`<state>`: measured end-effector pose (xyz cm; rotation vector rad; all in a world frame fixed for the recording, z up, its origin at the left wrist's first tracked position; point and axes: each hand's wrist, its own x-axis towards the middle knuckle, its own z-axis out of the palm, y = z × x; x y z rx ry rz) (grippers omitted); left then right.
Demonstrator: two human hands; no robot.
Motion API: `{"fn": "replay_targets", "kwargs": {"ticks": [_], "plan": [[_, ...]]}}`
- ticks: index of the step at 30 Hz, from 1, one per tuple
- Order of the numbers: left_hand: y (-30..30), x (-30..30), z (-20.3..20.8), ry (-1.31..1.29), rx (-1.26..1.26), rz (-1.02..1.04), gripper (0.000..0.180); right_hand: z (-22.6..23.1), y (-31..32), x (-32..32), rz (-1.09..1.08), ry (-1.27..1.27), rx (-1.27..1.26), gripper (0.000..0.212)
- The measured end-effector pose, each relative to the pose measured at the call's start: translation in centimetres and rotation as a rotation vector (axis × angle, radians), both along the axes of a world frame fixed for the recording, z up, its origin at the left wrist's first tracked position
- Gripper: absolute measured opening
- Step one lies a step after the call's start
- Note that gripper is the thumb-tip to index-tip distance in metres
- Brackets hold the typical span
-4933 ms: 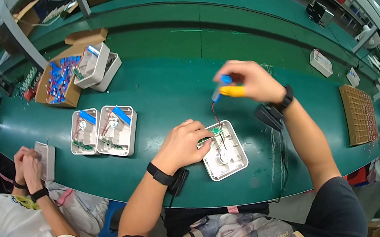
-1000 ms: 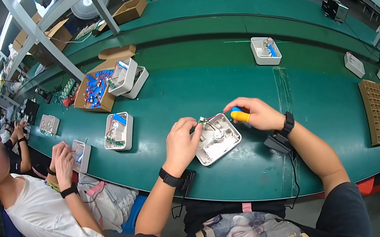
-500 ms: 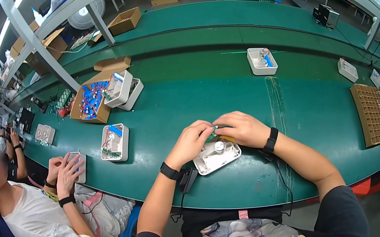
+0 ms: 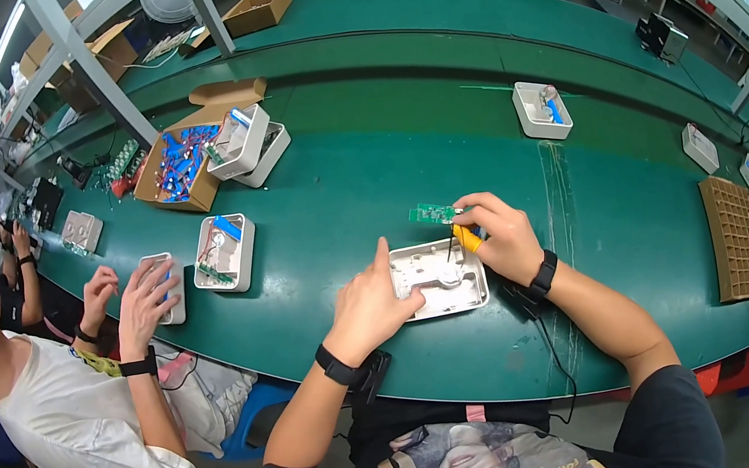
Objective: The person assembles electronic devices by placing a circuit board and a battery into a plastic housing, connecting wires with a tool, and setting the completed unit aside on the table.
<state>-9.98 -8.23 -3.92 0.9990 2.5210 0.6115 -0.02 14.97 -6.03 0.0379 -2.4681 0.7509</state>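
In front of me a white plastic housing (image 4: pixel 414 311) lies open side up, a round white part (image 4: pixel 449 277) inside it. My left hand (image 4: pixel 372 303) rests at its left edge, thumb and index finger spread apart. Above the housing's right side, my right hand (image 4: pixel 503 236) pinches a green circuit board (image 4: pixel 432 214) at its right end. A yellow piece (image 4: pixel 467 238) sits under the same fingers; its kind I cannot make out. Thin dark lines run from near it down towards the housing.
Left stand another filled housing (image 4: pixel 246 275), a carton (image 4: pixel 204 196) of blue wired parts and two stacked housings (image 4: pixel 234 166). A co-worker's hand (image 4: pixel 146 299) works nearby. Farther right are a housing (image 4: pixel 545 132) and a divided cardboard tray (image 4: pixel 729 242).
My hands, earlier close together over the board, have parted. The right has lifted the board above the housing; the left has opened and moved down beside it. The housing now sits straighter.
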Motion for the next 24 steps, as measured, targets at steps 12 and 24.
{"fn": "replay_targets", "kwargs": {"ticks": [12, 24], "plan": [[2.5, -3.9, -4.4, -0.282, 0.577, -0.254, 0.066, 0.4, 1.0, -0.2, 0.233, -0.082, 0.138, 0.017], [2.5, -3.9, -5.5, -0.319, 0.622, -0.244, 0.049, 0.4, -0.1, 0.2, 0.228, -0.14, 0.201, 0.02]]}}
